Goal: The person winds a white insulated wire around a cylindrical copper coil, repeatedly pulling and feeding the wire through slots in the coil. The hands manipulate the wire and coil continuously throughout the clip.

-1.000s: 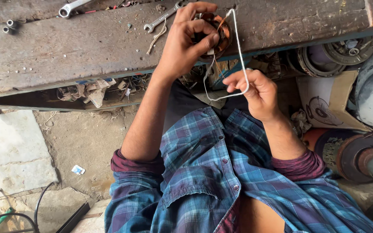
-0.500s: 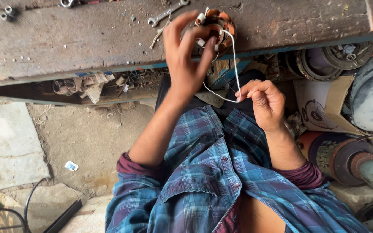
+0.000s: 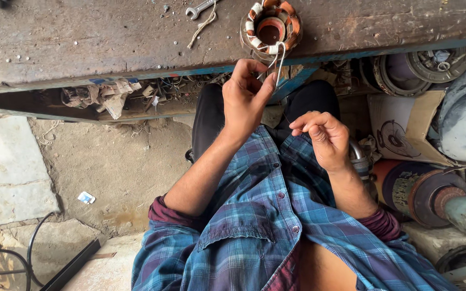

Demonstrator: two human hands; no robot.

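Both hands have dropped from the stator (image 3: 271, 27), which now stands uncovered at the tabletop (image 3: 109, 37) edge. The left hand (image 3: 246, 99) pinches the white cord (image 3: 279, 59) hanging from it; the right hand (image 3: 322, 137), loosely curled, grips the thread's end. A wrench (image 3: 199, 8) lies nearby.

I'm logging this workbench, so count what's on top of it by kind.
Wound motor stator: 1
Spanner: 1
Loose cord scrap: 1
White thread at the stator, pinched by the left hand: 1
Total: 4
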